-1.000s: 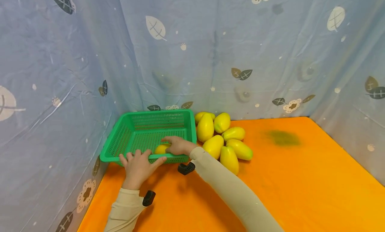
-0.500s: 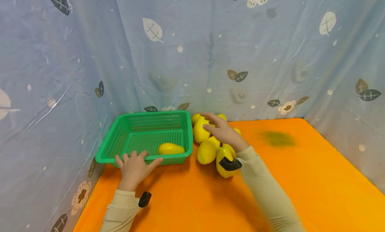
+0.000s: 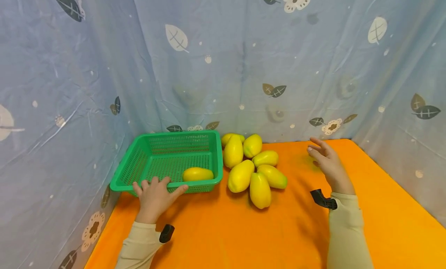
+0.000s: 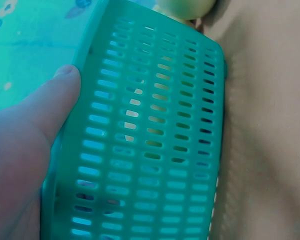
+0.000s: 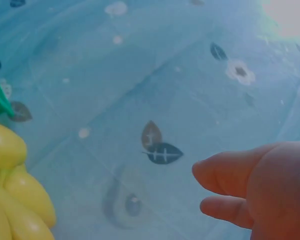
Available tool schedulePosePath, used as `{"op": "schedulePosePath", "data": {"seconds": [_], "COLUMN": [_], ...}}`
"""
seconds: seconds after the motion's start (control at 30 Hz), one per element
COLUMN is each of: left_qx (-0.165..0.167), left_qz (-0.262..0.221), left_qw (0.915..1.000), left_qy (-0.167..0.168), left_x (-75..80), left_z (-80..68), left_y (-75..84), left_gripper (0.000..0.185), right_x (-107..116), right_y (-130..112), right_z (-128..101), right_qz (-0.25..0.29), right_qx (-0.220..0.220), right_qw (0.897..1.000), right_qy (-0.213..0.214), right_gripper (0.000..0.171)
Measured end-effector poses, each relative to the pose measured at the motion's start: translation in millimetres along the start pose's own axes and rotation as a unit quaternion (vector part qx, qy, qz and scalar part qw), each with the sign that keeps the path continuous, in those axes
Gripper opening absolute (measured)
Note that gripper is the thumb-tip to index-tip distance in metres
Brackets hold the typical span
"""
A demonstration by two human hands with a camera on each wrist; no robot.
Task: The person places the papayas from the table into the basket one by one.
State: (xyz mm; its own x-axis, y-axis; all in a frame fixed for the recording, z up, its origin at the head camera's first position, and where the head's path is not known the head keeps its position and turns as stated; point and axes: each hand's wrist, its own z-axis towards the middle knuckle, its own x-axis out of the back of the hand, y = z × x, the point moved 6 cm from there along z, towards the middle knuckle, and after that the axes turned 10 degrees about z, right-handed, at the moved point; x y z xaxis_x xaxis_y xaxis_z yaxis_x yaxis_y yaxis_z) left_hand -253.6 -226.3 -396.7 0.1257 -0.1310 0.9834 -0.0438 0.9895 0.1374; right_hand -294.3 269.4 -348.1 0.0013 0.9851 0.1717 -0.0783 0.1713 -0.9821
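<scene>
In the head view my left hand [image 3: 155, 199] holds the near rim of a green plastic basket [image 3: 120, 172], fingers over the edge and thumb along the outside. The left wrist view shows that thumb [image 4: 55, 97] at the rim beside the slotted basket wall [image 4: 155, 110]. One yellow papaya-like fruit [image 3: 198, 174] lies in the basket's near right corner. My right hand [image 3: 331, 164] is held out over the right of the table, fingers loosely bent and holding nothing. Between the basket and that hand several similar yellow fruits [image 3: 241, 176] lie in a cluster.
An orange cloth [image 3: 223, 238] covers the table. Blue leaf-patterned curtains [image 3: 216, 67] stand behind and at both sides, close to the basket's back and left. A dark greenish patch [image 3: 306, 160] marks the cloth near my right hand.
My right hand has left the fruit in the basket and swung right, past the cluster. One fruit in the cluster has shifted a little. My left hand stays at the rim.
</scene>
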Motion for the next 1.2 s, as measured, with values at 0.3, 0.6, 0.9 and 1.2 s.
{"op": "schedulePosePath", "data": {"seconds": [0.3,0.6,0.9,1.2], "left_qx": [-0.003,-0.003,-0.006,-0.002], "left_qz": [0.001,-0.003,0.006,0.002], "left_qw": [1.0,1.0,1.0,0.9999], "left_qy": [0.0,-0.001,0.003,0.01], "left_x": [-0.6,-0.8,-2.6,-1.9], "left_z": [2.5,2.8,3.9,3.2], "left_y": [-0.3,-0.8,-0.1,-1.9], "left_gripper": [0.09,0.088,0.09,0.087], "right_x": [4.4,-38.3,-75.6,-81.9], "right_y": [11.1,40.4,72.8,79.7], "right_z": [2.1,23.2,33.2,30.7], "right_qz": [0.015,-0.001,-0.092,-0.1], "right_qx": [-0.029,-0.068,-0.08,-0.081], "right_qw": [0.999,0.994,0.979,0.973], "right_qy": [0.001,-0.084,-0.166,-0.192], "right_gripper": [0.072,0.07,0.061,0.067]}}
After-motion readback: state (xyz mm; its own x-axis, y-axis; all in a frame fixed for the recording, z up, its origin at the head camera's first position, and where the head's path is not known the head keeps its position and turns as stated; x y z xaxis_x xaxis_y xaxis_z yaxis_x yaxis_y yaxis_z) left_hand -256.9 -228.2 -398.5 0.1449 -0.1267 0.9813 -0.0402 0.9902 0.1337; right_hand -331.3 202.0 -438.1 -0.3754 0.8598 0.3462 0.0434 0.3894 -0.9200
